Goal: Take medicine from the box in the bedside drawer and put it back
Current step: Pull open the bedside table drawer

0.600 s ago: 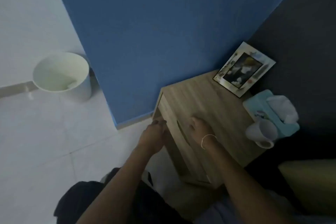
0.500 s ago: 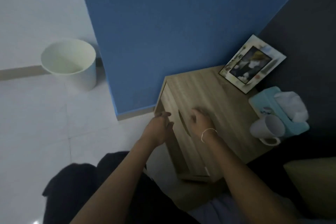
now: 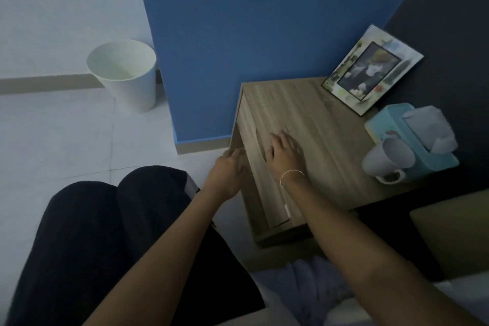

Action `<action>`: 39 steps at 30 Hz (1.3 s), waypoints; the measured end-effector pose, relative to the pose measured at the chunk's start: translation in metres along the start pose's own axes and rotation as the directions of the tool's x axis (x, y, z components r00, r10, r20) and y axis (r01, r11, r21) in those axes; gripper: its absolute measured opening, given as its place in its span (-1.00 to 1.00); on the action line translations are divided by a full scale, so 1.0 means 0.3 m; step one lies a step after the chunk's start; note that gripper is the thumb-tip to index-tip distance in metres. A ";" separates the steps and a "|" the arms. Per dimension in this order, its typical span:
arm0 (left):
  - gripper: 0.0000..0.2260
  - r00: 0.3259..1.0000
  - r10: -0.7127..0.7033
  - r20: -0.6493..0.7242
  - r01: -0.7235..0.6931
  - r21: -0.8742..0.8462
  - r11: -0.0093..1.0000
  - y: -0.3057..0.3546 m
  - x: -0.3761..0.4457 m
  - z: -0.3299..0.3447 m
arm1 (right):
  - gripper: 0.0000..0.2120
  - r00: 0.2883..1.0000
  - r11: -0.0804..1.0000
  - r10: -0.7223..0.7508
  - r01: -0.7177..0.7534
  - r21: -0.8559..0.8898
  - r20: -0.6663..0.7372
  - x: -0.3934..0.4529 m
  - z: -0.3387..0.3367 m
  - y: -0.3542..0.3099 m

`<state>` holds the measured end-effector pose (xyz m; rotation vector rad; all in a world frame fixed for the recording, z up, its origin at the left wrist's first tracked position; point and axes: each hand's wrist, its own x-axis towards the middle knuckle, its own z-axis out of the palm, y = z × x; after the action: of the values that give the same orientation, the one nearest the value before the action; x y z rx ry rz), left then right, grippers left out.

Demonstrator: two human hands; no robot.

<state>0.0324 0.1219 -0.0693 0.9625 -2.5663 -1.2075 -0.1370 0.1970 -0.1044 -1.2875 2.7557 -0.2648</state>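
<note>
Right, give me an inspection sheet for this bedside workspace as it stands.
Surface: light wooden bedside table, top mostly bare.
Job's things: drawer front looks shut; medicine box nothing seen.
Clutter: framed photo leaning at the back corner; turquoise tissue box; white mug on its side beside it.
Hands: left hand at the drawer's front edge; right hand flat on the top's front edge, thin bracelet on the wrist.
Cables: nothing seen.
Surroundings: blue wall; white waste bin on the tiled floor.
</note>
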 end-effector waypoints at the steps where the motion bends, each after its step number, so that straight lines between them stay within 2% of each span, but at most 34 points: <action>1: -0.60 1.000 -0.003 0.003 0.003 0.012 1.000 -0.005 0.020 0.009 | -0.63 1.000 1.000 0.002 -0.001 0.002 -0.016 -0.001 0.004 0.000; 8: -0.51 0.996 -0.080 0.041 0.079 0.041 0.996 -0.048 0.205 0.117 | -0.52 0.999 0.998 -0.010 0.013 0.058 -0.052 0.027 0.043 0.033; 15: -0.43 0.986 -0.161 0.051 0.164 -0.047 0.985 -0.067 0.359 0.215 | -0.52 1.000 0.996 -0.007 0.009 0.094 -0.018 0.035 0.044 0.032; 21: -0.27 0.977 -0.182 0.114 0.192 -0.079 0.978 -0.089 0.401 0.263 | -0.48 0.999 0.991 -0.009 0.015 0.135 -0.045 0.030 0.040 0.027; 29: -0.16 0.973 -0.221 0.061 0.227 -0.111 0.968 -0.096 0.373 0.240 | -0.52 0.997 0.986 -0.003 0.016 0.168 -0.082 0.029 0.047 0.030; 31: -0.12 0.983 -0.184 0.028 0.186 -0.065 0.980 -0.125 0.351 0.205 | -0.54 0.998 0.988 -0.002 0.013 0.156 -0.069 0.026 0.046 0.031; 34: -0.07 0.996 -0.085 -0.029 0.088 0.113 0.990 -0.163 0.321 0.140 | -0.54 0.998 0.989 0.003 0.007 0.146 -0.064 0.027 0.038 0.027; 37: -0.14 0.999 -0.007 -0.034 0.018 0.333 0.943 -0.196 0.285 0.085 | -0.55 0.997 0.989 0.004 0.007 0.149 -0.072 0.023 0.029 0.021; 39: -0.21 1.000 -0.004 -0.017 0.012 0.468 0.884 -0.229 0.260 0.050 | -0.55 0.997 0.989 0.009 0.001 0.149 -0.073 0.022 0.024 0.019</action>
<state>-0.0009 0.0518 -0.1400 1.0542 -2.9066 -0.5727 -0.1444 0.1948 -0.1127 -1.2589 2.7364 -0.5174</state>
